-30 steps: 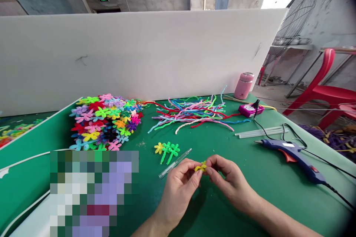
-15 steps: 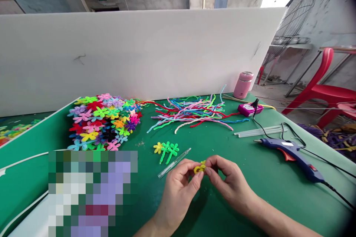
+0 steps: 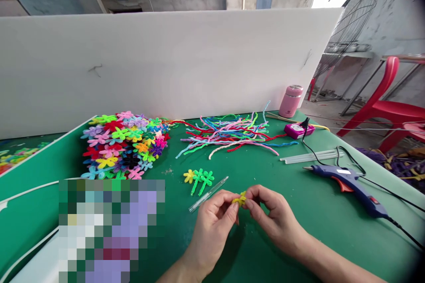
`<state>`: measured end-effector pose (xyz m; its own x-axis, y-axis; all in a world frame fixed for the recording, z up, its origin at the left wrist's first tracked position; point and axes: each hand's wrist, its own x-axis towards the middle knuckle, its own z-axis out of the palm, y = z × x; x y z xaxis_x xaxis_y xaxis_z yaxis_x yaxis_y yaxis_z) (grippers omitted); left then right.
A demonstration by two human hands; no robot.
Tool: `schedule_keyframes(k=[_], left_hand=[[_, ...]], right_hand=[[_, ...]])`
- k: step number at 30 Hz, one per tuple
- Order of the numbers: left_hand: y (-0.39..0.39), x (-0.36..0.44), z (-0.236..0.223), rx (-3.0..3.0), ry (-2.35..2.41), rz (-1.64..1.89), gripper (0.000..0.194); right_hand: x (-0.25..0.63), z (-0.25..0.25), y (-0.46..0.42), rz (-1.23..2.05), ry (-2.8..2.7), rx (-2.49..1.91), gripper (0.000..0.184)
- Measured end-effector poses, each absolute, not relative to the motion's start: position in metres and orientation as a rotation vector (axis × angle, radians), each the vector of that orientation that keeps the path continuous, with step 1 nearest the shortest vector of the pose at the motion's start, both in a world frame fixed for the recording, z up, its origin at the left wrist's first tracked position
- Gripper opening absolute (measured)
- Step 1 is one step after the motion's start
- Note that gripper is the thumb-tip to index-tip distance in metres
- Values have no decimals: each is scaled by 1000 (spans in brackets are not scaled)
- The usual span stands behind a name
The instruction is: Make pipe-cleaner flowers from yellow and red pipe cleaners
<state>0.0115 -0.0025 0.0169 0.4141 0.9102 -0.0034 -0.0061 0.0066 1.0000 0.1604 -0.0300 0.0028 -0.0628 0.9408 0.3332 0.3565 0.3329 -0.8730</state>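
A small yellow pipe cleaner flower [image 3: 239,199] is pinched between my two hands above the green table [image 3: 265,256]. My left hand [image 3: 215,225] grips its left side between thumb and fingers. On its right side, my right hand [image 3: 270,208] pinches it in the same way. Fingertips cover part of its shape. Just left of my left hand lies a clear pen [image 3: 209,194]. Beyond the pen are a yellow pipe cleaner flower [image 3: 189,176] and two green pipe cleaner flowers with stems [image 3: 202,179].
Colourful pipe cleaner flowers [image 3: 126,146] are heaped at left. Loose pipe cleaners [image 3: 229,135] spread before a white panel [image 3: 166,66]. To the right lie a blue glue gun [image 3: 352,185] with its cord, glue sticks [image 3: 312,157], a purple box [image 3: 299,131] and a pink bottle [image 3: 291,101].
My fingers have shifted slightly on the yellow pipe cleaner flower, and its loops have turned a little. Both hands stay in nearly the same place.
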Motion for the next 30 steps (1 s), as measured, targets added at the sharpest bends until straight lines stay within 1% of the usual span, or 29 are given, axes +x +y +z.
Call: schedule_keyframes(k=[6,9,11,16,18,27,30], left_hand=[[-5,13,13,1294,965,900,12],[-7,15,13,1256,1011,921,12],[-7,15,14,1241,1007,914,14],[-6,15,17,1171,903,877,16],[-6,15,16,1149,912,878,16],[-4,14,14,1145,877,874,16],[-3,14,15,1174,866,866,17]], right_hand=[[159,-1,-31,564,-1710,-1134,8],[158,-2,-32,533,-1743,-1124,8],[157,-2,-31,574,-1711,-1155,8],[157,-1,-29,867,-1503,-1237,18],[157,-2,-28,930,-1458,-1233,20],[157,-4,-30,967,-1455,-1202,21],[158,-3,-30,929,-1485,-1203,20]])
